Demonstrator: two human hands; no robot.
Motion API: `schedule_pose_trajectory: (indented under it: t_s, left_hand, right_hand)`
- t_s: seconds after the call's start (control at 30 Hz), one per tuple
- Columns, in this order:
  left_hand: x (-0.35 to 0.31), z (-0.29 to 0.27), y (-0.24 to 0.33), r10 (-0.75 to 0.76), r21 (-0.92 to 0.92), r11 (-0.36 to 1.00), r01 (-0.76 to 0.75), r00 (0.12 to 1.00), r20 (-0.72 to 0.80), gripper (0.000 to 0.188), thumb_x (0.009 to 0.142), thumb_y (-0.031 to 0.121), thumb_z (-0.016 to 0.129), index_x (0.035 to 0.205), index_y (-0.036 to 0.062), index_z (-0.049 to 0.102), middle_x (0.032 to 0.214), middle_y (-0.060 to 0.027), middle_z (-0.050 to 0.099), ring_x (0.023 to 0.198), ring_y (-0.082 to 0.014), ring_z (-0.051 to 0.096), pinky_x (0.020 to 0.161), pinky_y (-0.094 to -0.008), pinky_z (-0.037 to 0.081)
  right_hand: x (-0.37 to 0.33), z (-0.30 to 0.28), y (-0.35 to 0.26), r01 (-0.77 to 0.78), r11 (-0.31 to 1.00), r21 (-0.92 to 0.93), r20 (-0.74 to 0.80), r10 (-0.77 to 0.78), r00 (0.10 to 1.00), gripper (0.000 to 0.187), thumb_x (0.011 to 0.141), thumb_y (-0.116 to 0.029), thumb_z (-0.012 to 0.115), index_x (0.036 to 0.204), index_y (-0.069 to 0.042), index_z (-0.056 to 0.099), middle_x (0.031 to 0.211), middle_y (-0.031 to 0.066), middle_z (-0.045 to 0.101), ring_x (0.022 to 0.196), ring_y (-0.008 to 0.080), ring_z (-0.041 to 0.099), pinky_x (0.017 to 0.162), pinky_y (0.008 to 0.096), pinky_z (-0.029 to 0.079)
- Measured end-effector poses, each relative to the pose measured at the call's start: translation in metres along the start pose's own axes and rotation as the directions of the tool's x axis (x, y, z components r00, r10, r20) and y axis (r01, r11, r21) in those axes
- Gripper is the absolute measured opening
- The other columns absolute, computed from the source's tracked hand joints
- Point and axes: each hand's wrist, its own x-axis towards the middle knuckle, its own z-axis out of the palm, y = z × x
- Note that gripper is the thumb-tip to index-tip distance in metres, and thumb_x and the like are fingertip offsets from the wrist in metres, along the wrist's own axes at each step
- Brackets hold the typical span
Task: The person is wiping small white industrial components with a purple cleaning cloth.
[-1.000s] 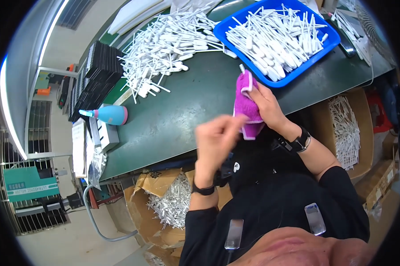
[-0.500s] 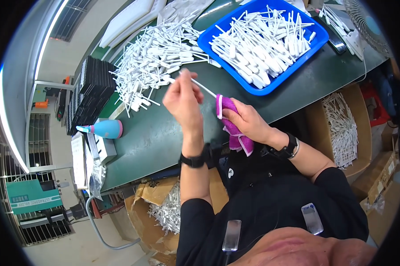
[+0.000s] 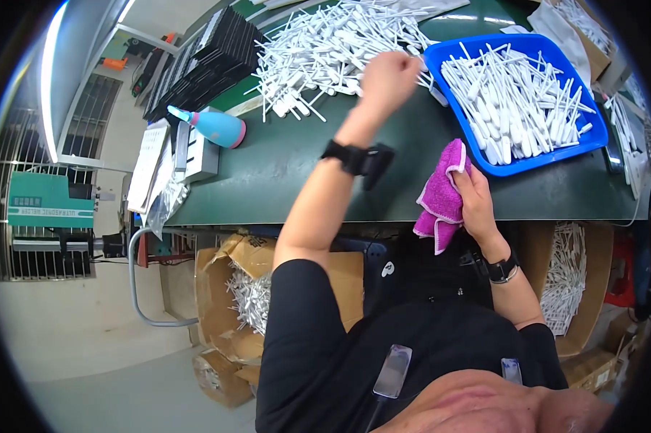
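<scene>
My right hand [image 3: 475, 203] grips a purple cloth [image 3: 442, 189] with a pale edge, just in front of the blue tray [image 3: 484, 167]. The cloth hangs partly over the front of the table. My left hand [image 3: 387, 85] is up at the right side of a loose pile of white sticks with thick ends [image 3: 325, 49]. Its fingers are curled closed, and whatever they hold is hidden behind the hand. More such white sticks [image 3: 509, 108] fill the tray, their thick ends mostly toward me.
A blue spray bottle [image 3: 220, 128] stands at the left of the green table [image 3: 289, 173], by a white box [image 3: 201, 160]. Black stacked trays [image 3: 206, 61] rise behind it. Cardboard boxes of white parts [image 3: 249, 296] sit below on both sides. A teal machine [image 3: 49, 200] is far left.
Half a second ago both hands were together, the left on a thin white stick whose end was in the cloth. Now the left is at the pile, apart from the cloth. The view has shifted.
</scene>
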Motion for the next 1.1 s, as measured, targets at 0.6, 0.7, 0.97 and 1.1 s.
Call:
schedule_pose_trajectory:
  t_s: [0.6, 0.7, 0.97, 1.1]
  left_hand:
    - [-0.151, -0.074, -0.08, 0.125, 0.491, 0.867, -0.088, 0.991, -0.042, 0.022, 0.081, 0.008, 0.051, 0.097, 0.0055, 0.066, 0.095, -0.014, 0.064, 0.085, -0.0323, 0.062, 0.071, -0.041, 0.049]
    - [-0.173, -0.076, -0.064, 0.047, 0.447, 0.892, 0.058, 0.974, -0.219, 0.021, 0.083, 0.015, 0.055, 0.098, 0.0062, 0.066, 0.093, -0.0122, 0.064, 0.083, -0.0316, 0.062, 0.071, -0.0409, 0.049]
    - [-0.195, -0.061, -0.038, -0.205, 0.482, 0.815, 0.323, 0.938, -0.281, 0.027, 0.084, 0.032, 0.063, 0.092, 0.0065, 0.068, 0.094, -0.0089, 0.065, 0.081, -0.0288, 0.061, 0.071, -0.037, 0.048]
    - [-0.204, -0.054, -0.041, -0.055, 0.544, 0.803, 0.244, 0.939, -0.341, 0.024, 0.083, 0.03, 0.064, 0.09, 0.0073, 0.068, 0.093, -0.0083, 0.065, 0.077, -0.0294, 0.061, 0.069, -0.0375, 0.048]
  right_hand:
    - [-0.001, -0.01, 0.004, -0.013, 0.999, 0.035, 0.021, 0.013, 1.0, 0.029, 0.099, -0.025, 0.043, 0.116, -0.002, 0.051, 0.098, 0.0009, 0.058, 0.086, 0.0068, 0.056, 0.077, 0.0223, 0.046]
    - [0.004, -0.015, 0.004, -0.073, 0.965, 0.251, -0.026, 0.082, 0.996, 0.035, 0.1, -0.029, 0.039, 0.119, -0.002, 0.049, 0.104, 0.0052, 0.059, 0.091, 0.0142, 0.058, 0.081, 0.0283, 0.048]
    - [-0.006, 0.007, -0.047, -0.315, 0.55, 0.773, 0.158, 0.315, 0.936, 0.051, 0.1, -0.042, 0.026, 0.132, -0.005, 0.041, 0.13, 0.016, 0.049, 0.116, 0.0372, 0.049, 0.1, 0.0555, 0.036]
    - [-0.009, 0.006, -0.043, -0.371, 0.481, 0.794, 0.298, 0.224, 0.928, 0.053, 0.099, -0.043, 0.025, 0.135, -0.006, 0.038, 0.136, 0.0164, 0.045, 0.123, 0.0389, 0.044, 0.104, 0.0609, 0.028]
